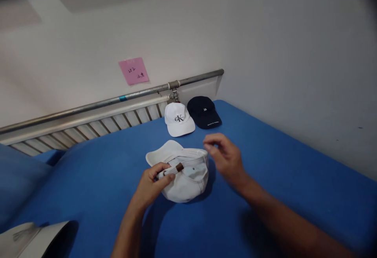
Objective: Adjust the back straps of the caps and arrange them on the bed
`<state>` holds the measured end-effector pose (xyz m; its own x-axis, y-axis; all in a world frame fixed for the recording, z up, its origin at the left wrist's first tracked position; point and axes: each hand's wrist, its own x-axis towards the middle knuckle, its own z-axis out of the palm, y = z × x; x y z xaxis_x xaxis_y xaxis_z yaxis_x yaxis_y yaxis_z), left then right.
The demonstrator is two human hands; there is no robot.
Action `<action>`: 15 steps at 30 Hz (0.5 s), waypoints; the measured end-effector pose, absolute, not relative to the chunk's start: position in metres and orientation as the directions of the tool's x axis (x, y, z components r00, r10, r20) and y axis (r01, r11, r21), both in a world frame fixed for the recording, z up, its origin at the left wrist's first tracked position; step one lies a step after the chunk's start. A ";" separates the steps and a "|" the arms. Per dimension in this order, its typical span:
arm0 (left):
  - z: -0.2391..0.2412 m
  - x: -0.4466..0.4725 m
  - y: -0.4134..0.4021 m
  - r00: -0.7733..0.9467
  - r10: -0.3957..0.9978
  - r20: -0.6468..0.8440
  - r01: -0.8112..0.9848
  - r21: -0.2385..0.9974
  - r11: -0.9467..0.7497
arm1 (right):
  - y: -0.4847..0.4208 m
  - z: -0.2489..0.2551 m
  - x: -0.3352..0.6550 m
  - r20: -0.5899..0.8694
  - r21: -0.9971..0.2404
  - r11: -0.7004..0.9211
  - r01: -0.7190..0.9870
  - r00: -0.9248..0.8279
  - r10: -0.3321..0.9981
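Observation:
A white baseball cap lies upside down on the blue surface, its inside facing up and its brim toward the back left. My left hand grips the cap's back strap between thumb and fingers, beside a small brown fastener. Off the cap's right rim, my right hand is raised with thumb and forefinger pinched together. Anything between those fingertips is too small to make out.
Behind stand a white cap with black letters and a dark navy cap. A light-coloured hat is cut off at the lower left. A radiator and metal pipe run along the wall, below a pink note.

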<state>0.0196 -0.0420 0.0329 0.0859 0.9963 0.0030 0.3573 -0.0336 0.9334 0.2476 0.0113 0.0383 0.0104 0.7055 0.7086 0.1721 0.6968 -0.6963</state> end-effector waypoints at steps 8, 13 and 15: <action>0.014 0.031 -0.047 0.085 0.989 0.118 0.400 0.905 -0.143 | -0.015 0.019 0.222 0.695 -0.470 0.831 0.299 -0.455 0.557; 0.007 0.034 -0.050 0.091 0.987 0.133 0.459 0.874 -0.160 | -0.006 0.008 0.221 0.640 -0.552 0.775 0.309 -0.439 0.631; 0.006 0.037 -0.050 0.086 0.986 0.141 0.474 0.865 -0.165 | -0.007 0.007 0.220 0.630 -0.562 0.766 0.311 -0.439 0.641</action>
<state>0.0367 -0.0502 0.0064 0.0864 0.9863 0.1405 0.4740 -0.1648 0.8650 0.2199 -0.0075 0.0071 -0.4391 0.6407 0.6299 0.3110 0.7661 -0.5625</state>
